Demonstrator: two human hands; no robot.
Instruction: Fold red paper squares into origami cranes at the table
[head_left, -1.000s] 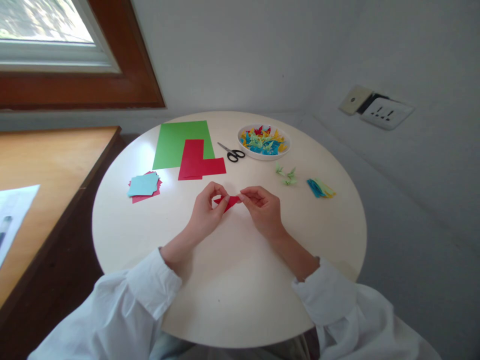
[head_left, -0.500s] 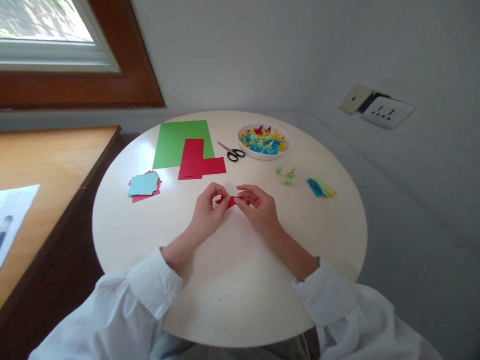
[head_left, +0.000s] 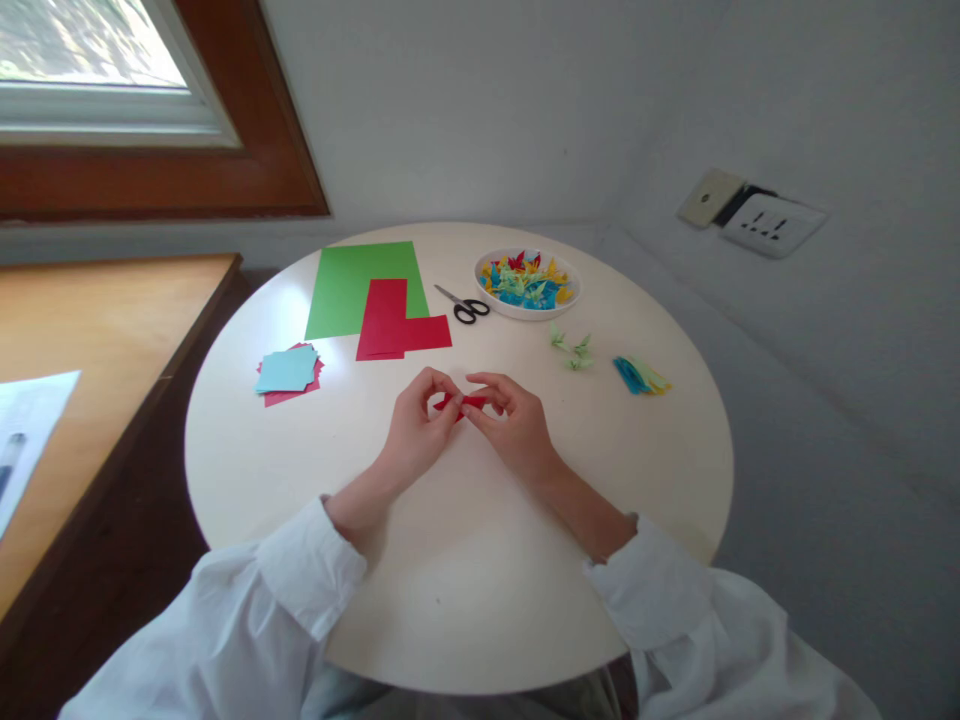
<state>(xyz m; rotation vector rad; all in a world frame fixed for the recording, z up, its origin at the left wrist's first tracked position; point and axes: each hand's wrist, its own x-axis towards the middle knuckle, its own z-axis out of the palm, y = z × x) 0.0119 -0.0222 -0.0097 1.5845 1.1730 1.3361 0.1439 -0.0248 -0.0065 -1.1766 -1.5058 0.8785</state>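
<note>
- Small blue and red papers (head_left: 288,369): flat, judged unstarted; near the left edge of the table (head_left: 225,450).
- Green sheet (head_left: 337,285), red sheets (head_left: 385,312): flat, overlapping.
- Left hand (head_left: 418,415): thumb and forefinger pinching red folded paper (head_left: 474,402) between both hands; judged part-folded.
- Scissors (head_left: 464,303): lying beyond the hands, unheld.
- Right hand (head_left: 516,418): thumb against the red folded paper, forefinger raised; full pinch cannot be confirmed.
- White dish (head_left: 527,315): many folded shapes inside, judged finished.
- Light-green folded pieces (head_left: 579,352): outside the dish.
- Fanned bundle (head_left: 639,376): nearest right edge; stage unclear.
- Working room: between forearms, toward the near edge.
</note>
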